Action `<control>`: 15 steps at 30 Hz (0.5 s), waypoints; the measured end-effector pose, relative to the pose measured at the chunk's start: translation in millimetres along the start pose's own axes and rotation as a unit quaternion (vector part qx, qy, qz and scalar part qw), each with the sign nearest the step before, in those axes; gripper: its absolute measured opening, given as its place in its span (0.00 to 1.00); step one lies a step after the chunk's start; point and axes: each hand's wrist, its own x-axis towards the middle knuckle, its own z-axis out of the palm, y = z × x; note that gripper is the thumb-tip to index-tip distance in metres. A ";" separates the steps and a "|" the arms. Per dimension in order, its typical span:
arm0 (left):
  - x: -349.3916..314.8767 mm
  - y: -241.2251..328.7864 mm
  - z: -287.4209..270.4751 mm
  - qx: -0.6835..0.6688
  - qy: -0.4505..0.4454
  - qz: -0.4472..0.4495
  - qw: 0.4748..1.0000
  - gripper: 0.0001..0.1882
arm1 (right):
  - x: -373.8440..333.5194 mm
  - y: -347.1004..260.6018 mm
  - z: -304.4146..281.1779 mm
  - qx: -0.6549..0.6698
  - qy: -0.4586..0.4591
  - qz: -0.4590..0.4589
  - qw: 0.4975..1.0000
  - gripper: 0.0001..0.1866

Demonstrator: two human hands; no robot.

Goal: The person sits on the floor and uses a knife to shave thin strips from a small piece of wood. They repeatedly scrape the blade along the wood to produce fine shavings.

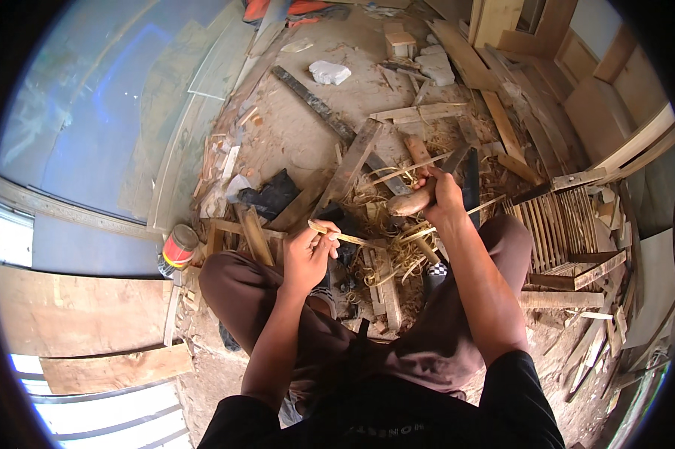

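My left hand [307, 254] pinches a thin wooden strip [357, 241] above floor-strewn shavings [408, 263]; my right hand [446, 196] grasps a wooden handle [410, 203], its far end unclear. Apparently a strip-working step; next, the strip wants steadying. A plank [352, 165] obstructs ahead; a slatted frame [553, 232] lines the floor's right edge.
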 end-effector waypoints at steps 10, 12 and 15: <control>19.0 -3.4 17.1 -0.044 0.114 0.199 0.972 0.36 | 14.4 -0.7 -5.0 0.017 -0.017 0.007 1.000 0.05; 19.3 -4.0 26.0 -0.139 0.127 0.201 0.961 0.33 | 14.6 -1.4 -5.1 0.012 -0.018 0.012 1.000 0.05; 17.1 4.4 33.0 -0.269 0.094 0.191 0.940 0.27 | 7.8 -0.4 -2.2 0.003 -0.008 0.015 1.000 0.04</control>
